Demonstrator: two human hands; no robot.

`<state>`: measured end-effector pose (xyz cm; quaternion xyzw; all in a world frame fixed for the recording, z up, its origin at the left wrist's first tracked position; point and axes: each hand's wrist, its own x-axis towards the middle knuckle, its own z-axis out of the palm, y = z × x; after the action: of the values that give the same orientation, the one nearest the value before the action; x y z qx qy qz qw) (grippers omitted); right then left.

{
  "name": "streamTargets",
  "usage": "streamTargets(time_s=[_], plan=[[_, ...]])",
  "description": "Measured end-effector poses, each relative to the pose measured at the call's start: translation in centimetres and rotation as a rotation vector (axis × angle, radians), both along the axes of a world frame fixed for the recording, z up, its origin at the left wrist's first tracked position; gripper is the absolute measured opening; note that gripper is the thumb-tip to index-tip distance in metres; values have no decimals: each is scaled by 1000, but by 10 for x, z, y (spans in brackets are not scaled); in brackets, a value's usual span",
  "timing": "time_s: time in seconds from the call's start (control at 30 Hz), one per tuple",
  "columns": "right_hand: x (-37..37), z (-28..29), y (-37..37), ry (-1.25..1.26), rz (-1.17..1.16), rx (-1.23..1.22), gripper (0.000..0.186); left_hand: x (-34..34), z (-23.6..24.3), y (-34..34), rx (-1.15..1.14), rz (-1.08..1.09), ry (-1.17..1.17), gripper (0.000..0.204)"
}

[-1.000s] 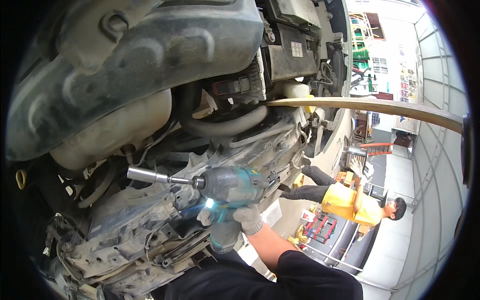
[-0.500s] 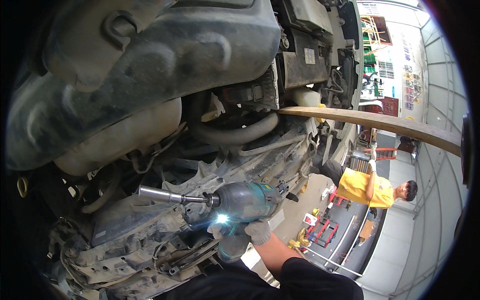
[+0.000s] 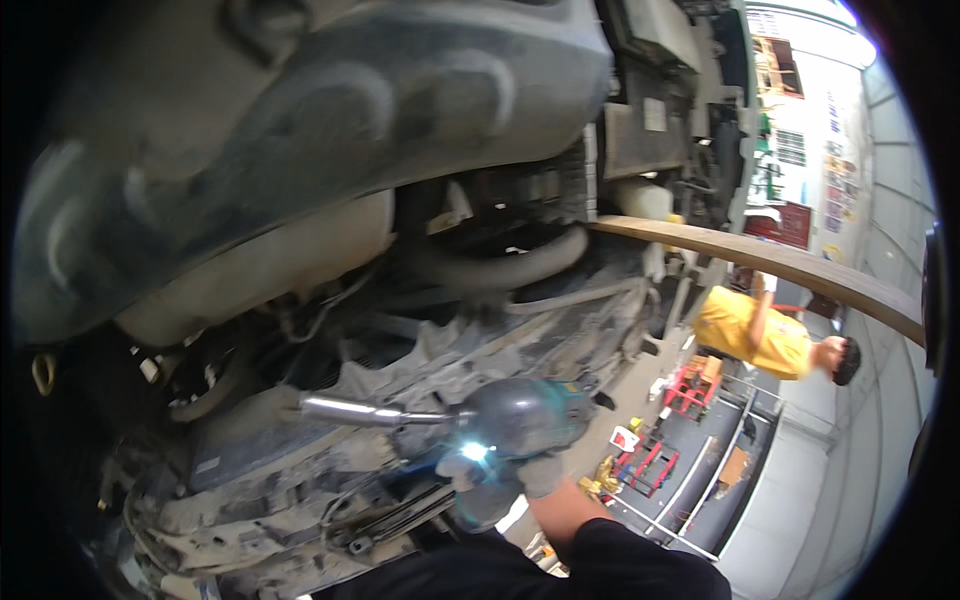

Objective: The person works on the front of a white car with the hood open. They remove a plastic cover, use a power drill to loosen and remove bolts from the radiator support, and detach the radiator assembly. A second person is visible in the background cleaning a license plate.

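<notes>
My right hand (image 3: 541,474), in a grey glove, is closed round the handle of a teal and black cordless impact wrench (image 3: 520,415). The wrench lies sideways over the car's front frame, its lamp shining. A long chrome socket (image 3: 350,410) on its nose points left. By the socket's tip is a pale, smeared shape that I cannot make out. Under the tool runs the dusty radiator support (image 3: 420,362) in the open engine bay. My left hand is out of the picture.
A large dark plastic cover (image 3: 330,120) and a whitish tank (image 3: 270,265) fill the upper left. A wooden bar (image 3: 760,262) juts across the right side. Beyond it are a person in a yellow shirt (image 3: 750,330) and red racks (image 3: 692,388) on the floor.
My view has shifted, so the engine bay sits further right. The wrench stays in my right hand. The person in yellow has moved and leans differently.
</notes>
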<state>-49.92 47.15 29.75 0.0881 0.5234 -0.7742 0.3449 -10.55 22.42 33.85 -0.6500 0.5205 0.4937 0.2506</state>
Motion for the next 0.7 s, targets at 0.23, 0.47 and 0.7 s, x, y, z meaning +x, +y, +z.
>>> streamTargets(time_s=[0.23, 0.47, 0.7], plan=[[15, 20, 16, 131, -98, 250, 88, 28, -23, -30, -188, -482, 218, 28], [13, 13, 39, 139, -62, 250, 88, -32, 6, -12, -359, -416, 186, 26], [12, 12, 41, 177, -46, 269, 88, -29, -10, -3, -266, 11, 134, 29]])
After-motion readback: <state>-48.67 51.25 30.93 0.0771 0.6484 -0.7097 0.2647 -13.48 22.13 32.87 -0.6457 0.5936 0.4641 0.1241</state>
